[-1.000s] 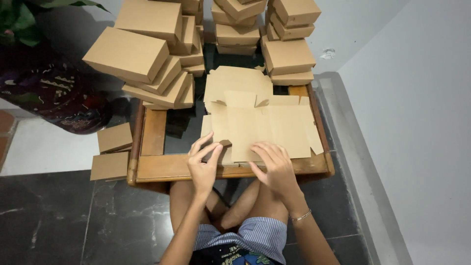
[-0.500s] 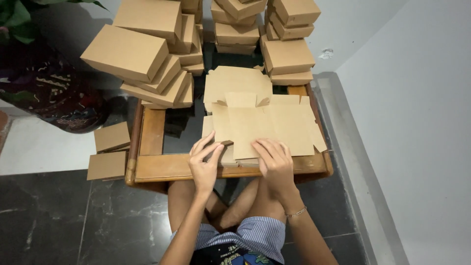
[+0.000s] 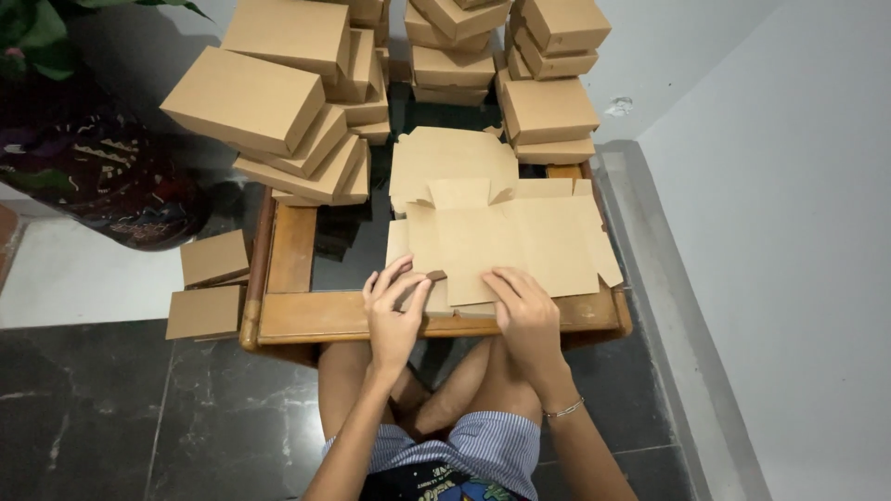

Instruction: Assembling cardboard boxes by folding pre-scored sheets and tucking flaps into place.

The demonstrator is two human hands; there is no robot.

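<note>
- Currently I am viewing, from the head camera, a low wooden table (image 3: 306, 320) with a dark glass inset, standing on a dark marbled tile floor (image 3: 111, 417).
- I am seeing the left hand (image 3: 394, 311) resting at the near left edge of a flat, unfolded brown cardboard box blank (image 3: 506, 241); its fingers (image 3: 382, 278) are spreading moderately wide and pressing down on a small flap, gripping nothing.
- I am seeing the right hand (image 3: 524, 311) lying palm-down on the near edge of the same blank, fingers extended and close together, pressing flat rather than grasping.
- The blank is lying on the near half of the table, on top of a pile of further flat blanks (image 3: 450, 158) that is showing just behind it.
- Stacks of folded brown boxes (image 3: 278, 111) are sitting along the far side of the table, some tilted, with more stacks (image 3: 552, 83) to the right behind the blanks.
- Two small flat cardboard pieces (image 3: 209, 283) are lying on the floor just left of the table.
- A dark patterned plant pot (image 3: 83, 167) is standing at far left, and a pale grey wall (image 3: 789, 232) is running along the right side.
- The person is sitting cross-legged at the table's near edge, wearing striped shorts (image 3: 483, 445) and a thin bracelet (image 3: 563, 408) on the right wrist.
</note>
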